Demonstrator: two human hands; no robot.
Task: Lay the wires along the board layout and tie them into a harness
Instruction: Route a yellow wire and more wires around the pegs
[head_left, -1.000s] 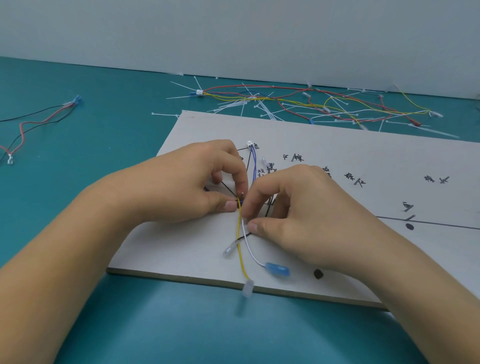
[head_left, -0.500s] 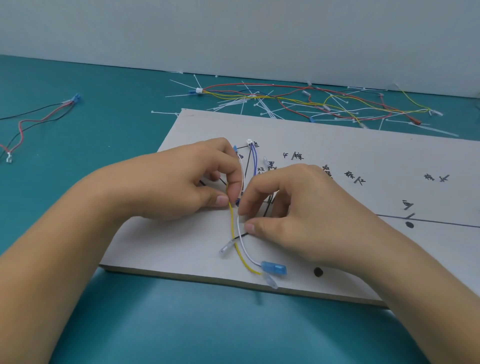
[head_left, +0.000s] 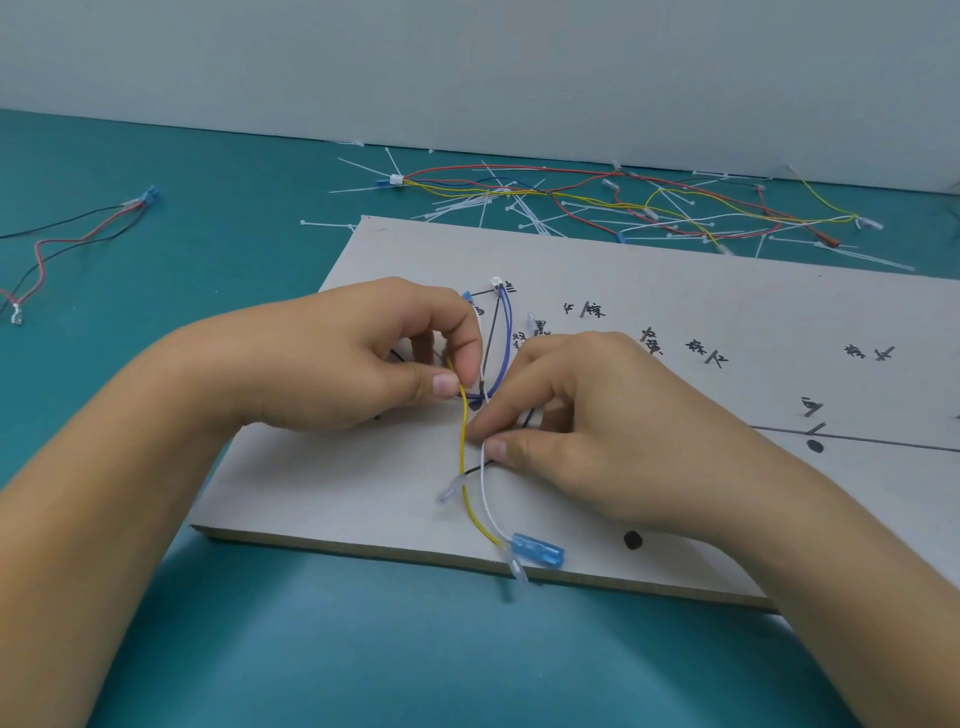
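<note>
Closely, left hand (head_left: 343, 358), right hand (head_left: 587, 426), pinched wires (head_left: 462, 467), board (head_left: 311, 478)

We read this as a wire-harness assembly bench. A hand-lettered layout board (head_left: 701, 291) lies on a teal work surface (head_left: 249, 156), with loose wires and cable ties (head_left: 545, 202) heaped just behind the board against a plain wall (head_left: 467, 62).

1. A single camera rides on the person's head, looking forward and down over the teal worktop (head_left: 218, 270) towards the pale wall (head_left: 467, 62) at the back.
2. It is close in: the left hand (head_left: 363, 353) and right hand (head_left: 597, 431) sit mid-frame over the board (head_left: 701, 291), arms entering from the bottom corners.
</note>
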